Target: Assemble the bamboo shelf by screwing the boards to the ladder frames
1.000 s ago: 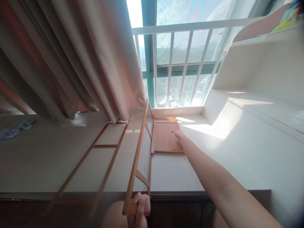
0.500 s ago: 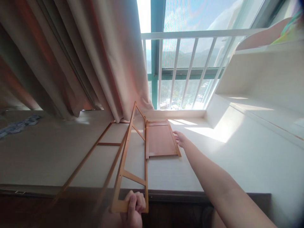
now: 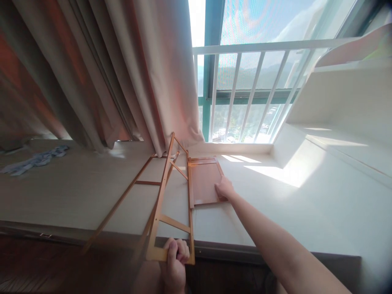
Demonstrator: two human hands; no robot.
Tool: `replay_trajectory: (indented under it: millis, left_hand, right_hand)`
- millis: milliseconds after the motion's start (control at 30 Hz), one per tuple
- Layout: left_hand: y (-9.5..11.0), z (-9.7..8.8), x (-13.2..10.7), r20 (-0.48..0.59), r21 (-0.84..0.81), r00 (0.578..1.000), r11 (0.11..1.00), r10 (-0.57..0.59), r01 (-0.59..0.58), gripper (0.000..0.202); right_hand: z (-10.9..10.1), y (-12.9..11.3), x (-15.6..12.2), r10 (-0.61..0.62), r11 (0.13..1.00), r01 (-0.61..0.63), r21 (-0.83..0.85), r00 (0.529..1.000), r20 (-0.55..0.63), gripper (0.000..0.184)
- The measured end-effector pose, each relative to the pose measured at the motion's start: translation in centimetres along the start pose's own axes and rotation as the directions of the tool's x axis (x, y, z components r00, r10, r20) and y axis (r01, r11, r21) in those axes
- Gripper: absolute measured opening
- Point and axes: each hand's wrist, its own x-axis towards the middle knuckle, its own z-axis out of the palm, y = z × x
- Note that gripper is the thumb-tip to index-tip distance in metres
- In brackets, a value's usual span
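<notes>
My left hand is closed around the near end bar of a narrow light-brown wooden frame, which reaches away from me with several crosspieces. My right hand grips the right edge of a flat reddish-brown wooden panel, thumb on its top face and the other fingers mostly out of sight. The panel's left edge lies against the far part of the narrow frame. A second wooden frame with long legs slants down to the left behind the first; its lower ends are blurred.
A pale ledge runs below the window, its dark front edge near me. A thick curtain hangs at left, its hem close to the frames. White railing bars cross the window. A crumpled cloth lies at far left; a white shelf unit stands at right.
My right hand has moved from beside the panel's right edge onto it and closed there. The left hand keeps its hold on the frame. The whole view has shifted slightly.
</notes>
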Motion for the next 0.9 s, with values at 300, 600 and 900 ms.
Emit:
replay_trajectory:
  millis: [300,600,900]
  left_hand:
    - [0.1,-0.7,-0.3,0.032,-0.045,0.998,0.997,-0.061,0.063,0.054]
    - [0.3,-1.2,-1.3,0.048,-0.018,0.995,0.996,-0.083,0.084,0.055]
    - [0.4,-0.4,-2.1,0.046,0.002,0.996,0.997,-0.079,0.079,0.054]
  right_hand:
    - [0.1,2.9,-4.3,-0.043,0.986,0.026,-0.166,0.994,-0.099,0.07]
    - [-2.7,5.9,-9.9,-0.011,0.993,0.015,0.116,0.999,-0.039,0.064]
    - [-4.7,7.8,-18.0,-0.076,0.975,0.106,0.194,0.985,-0.152,0.06]
